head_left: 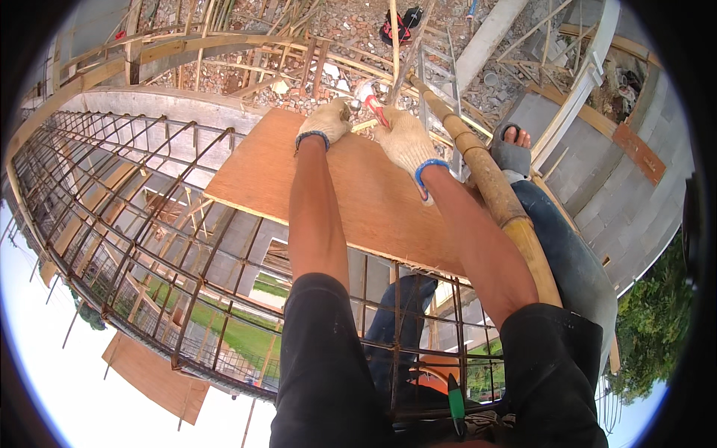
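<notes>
Item one: a brown plywood sheet [373, 198], lying directly before the person, beneath both forearms; its near edge is running above the bars of a steel cage, and its raw edge is showing pale.

Item two: a red-handled tool [377, 110], with its pale head pointing up and left, just beyond the sheet's far edge. The glove is covering the middle of its handle; the butt is emerging below, over the sheet. Its exact kind is hard to tell.

Hands: two, both wearing cream knitted gloves with blue cuffs. The right hand [405, 142] is closing around the red-handled tool. The left hand [327, 122] is curling its fingers at the sheet's far edge, close to the tool's head; whether it is pinching anything cannot be told.

Immediate surroundings: a thick bamboo pole [478, 153], slanting past the right forearm; a sandalled foot [517, 138], resting just right of the pole; a rusty rebar cage [202, 282], spreading left and beneath the sheet; a green pen-like object [455, 403], standing out near the person's body.

Farther out: brick rubble [351, 37], covering the ground beyond; a red-and-black bundle [399, 28], lying on it; grey blockwork [597, 168], extending at right; a second plywood sheet [158, 381], showing at lower left; green foliage [650, 321], filling part of the lower right.
</notes>
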`<state>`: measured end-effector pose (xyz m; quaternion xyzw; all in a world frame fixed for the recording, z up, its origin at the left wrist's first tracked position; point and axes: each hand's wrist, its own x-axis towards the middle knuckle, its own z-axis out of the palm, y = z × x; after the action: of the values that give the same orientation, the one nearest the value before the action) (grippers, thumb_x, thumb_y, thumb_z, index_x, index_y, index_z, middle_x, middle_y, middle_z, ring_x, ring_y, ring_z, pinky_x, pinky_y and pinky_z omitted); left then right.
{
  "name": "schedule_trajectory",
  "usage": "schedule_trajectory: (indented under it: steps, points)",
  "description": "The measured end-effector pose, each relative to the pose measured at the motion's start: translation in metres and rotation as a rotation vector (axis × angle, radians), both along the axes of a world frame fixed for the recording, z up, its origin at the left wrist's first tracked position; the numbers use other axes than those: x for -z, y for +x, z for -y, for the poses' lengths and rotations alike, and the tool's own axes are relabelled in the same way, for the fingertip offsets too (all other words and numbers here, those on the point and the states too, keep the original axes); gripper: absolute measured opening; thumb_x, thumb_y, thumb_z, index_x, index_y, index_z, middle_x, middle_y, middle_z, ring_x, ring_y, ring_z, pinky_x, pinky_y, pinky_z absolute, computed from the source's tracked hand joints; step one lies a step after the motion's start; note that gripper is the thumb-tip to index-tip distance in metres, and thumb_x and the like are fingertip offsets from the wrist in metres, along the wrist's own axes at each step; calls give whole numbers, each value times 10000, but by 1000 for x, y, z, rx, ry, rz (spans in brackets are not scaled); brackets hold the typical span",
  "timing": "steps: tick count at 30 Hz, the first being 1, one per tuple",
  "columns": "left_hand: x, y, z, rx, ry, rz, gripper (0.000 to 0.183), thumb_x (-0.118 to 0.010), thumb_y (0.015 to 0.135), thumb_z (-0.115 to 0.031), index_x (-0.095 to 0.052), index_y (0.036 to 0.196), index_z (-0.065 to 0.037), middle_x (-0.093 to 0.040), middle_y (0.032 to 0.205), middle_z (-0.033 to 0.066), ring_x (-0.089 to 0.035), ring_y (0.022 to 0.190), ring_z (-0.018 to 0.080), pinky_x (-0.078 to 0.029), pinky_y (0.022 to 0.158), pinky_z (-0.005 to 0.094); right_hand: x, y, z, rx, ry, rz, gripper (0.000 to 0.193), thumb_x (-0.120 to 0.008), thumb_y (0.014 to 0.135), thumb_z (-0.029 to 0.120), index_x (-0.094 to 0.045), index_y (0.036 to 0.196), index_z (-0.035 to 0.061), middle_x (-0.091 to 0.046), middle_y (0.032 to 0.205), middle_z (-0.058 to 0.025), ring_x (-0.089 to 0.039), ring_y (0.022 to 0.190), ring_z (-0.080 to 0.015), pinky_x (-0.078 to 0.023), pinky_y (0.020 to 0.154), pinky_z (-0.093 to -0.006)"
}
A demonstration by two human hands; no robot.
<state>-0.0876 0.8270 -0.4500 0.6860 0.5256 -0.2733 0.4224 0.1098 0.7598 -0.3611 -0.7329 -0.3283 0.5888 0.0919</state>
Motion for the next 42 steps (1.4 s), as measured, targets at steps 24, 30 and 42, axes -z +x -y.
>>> schedule_trajectory:
  steps: [24,30,42]
  points:
    - [8,7,-13,48,-16,-12,386,-765,850,-266,-725,1202,-114,-726,1259,164,-676,1201,348,-541,1020,459,0,-1,0,-52,-4,-35,307,-657,950,210,-628,1183,12,-708,970,-305,-706,963,-491,-567,804,-529]
    - [1,6,-11,9,-60,-27,391,-759,847,-282,-724,1194,-104,-710,1298,157,-662,1231,336,-537,1029,462,2,-2,-5,-194,-75,-75,279,-640,949,192,-625,1129,-21,-703,967,-307,-707,967,-480,-559,818,-522]
    - [15,9,-23,5,-107,-36,400,-779,832,-298,-722,1190,-127,-727,1260,153,-685,1187,332,-553,1004,462,13,-1,11,-108,141,74,301,-632,955,232,-632,1165,16,-715,1022,-278,-710,981,-447,-555,828,-510]
